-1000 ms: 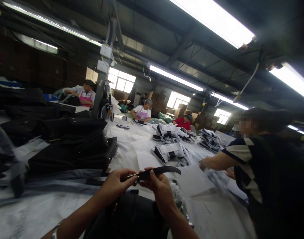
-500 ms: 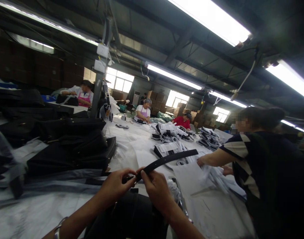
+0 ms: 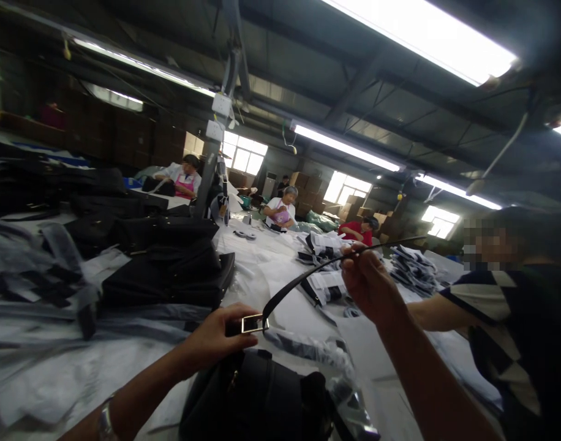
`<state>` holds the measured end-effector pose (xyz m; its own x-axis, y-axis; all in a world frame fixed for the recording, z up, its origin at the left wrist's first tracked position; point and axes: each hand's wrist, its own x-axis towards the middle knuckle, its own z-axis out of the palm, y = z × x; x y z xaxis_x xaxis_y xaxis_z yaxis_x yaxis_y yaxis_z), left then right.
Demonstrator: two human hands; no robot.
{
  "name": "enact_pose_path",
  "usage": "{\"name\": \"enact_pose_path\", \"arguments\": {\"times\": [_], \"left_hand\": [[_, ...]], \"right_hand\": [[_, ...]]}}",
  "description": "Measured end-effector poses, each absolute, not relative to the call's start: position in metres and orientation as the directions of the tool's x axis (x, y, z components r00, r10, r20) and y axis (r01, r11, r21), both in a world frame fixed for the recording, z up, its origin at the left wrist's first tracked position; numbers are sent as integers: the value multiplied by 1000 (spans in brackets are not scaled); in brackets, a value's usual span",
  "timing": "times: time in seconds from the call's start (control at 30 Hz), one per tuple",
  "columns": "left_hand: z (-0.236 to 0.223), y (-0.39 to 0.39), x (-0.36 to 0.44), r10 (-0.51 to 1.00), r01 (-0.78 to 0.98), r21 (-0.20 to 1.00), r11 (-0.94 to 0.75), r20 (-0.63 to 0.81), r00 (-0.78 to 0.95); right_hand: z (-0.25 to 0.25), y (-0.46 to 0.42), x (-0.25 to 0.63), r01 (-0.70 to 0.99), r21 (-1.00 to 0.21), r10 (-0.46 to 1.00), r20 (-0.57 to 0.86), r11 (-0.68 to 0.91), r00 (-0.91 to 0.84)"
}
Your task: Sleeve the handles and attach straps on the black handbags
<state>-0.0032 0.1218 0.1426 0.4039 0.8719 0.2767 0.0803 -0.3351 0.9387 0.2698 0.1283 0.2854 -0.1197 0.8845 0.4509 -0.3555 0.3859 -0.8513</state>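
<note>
With the fingers of the left hand (image 3: 216, 334) closed on one end of a gold-toned, open rectangular metal buckle (image 3: 253, 316), gripping low, likely so as to steady the frame against a pull. With the fingers of the right hand (image 3: 375, 285) pinched on a long, narrow black strap (image 3: 286, 293), raised higher and out to the right, apparently to spread the band while leaving a tail free beyond the pinch. Held in the air between both hands, above and beyond a rounded black bag (image 3: 266, 398) toward the near edge of the white-covered worktop (image 3: 246, 254); hard to tell what bears the bag.

Smooth and springy in look along the strap, bending in an even curve; stiff and square-cornered at the buckle, shining along the rim. Note, toward the worktop's left edge, a slumped pile of matt black bags (image 3: 170, 272), probably layered to save room. Note too, toward the far edge, white-wrapped bundles (image 3: 329, 285) in loose stacks, their wrapping perhaps protective, and at right a co-worker's checked sleeve (image 3: 485, 294).
</note>
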Motion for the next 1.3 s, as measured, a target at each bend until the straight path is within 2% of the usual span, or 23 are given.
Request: {"name": "enact_pose_path", "arguments": {"times": [0.1, 0.2, 0.3, 0.4, 0.57, 0.8, 0.93, 1.17, 1.23, 1.3], "left_hand": [[140, 119, -9, 913, -13, 964, -264, 254, 320], [136, 117, -13, 940, -108, 973, -206, 227, 254], [134, 114, -12, 945, -150, 965, -216, 245, 218], [136, 111, -9, 938, -117, 957, -265, 284, 198], [141, 107, -3, 916, 39, 931, -364, 350, 195], [140, 108, -4, 885, 113, 889, -443, 414, 212], [141, 105, -3, 842, 135, 851, -507, 456, 288], [140, 114, -6, 838, 258, 797, -546, 511, 194], [140, 118, -13, 851, 253, 814, -523, 484, 204], [143, 120, -20, 859, 203, 841, -502, 457, 230]], "right_hand": [[287, 123, 271, -200, -896, 882, 432, 397, -187], [291, 118, 267, 191, -923, 907, 260, 334, -332], [292, 114, 258, 588, -758, 904, 6, 283, -427], [286, 112, 244, 750, -578, 878, -117, 320, -465], [275, 112, 223, 816, -441, 886, -94, 372, -455], [270, 119, 198, 801, -450, 863, -119, 395, -492], [267, 117, 183, 819, -298, 834, -112, 491, -540], [256, 111, 168, 782, 64, 767, 158, 621, -622], [251, 109, 168, 760, 97, 721, 259, 643, -643], [242, 107, 168, 746, 58, 693, 329, 664, -642]]}}
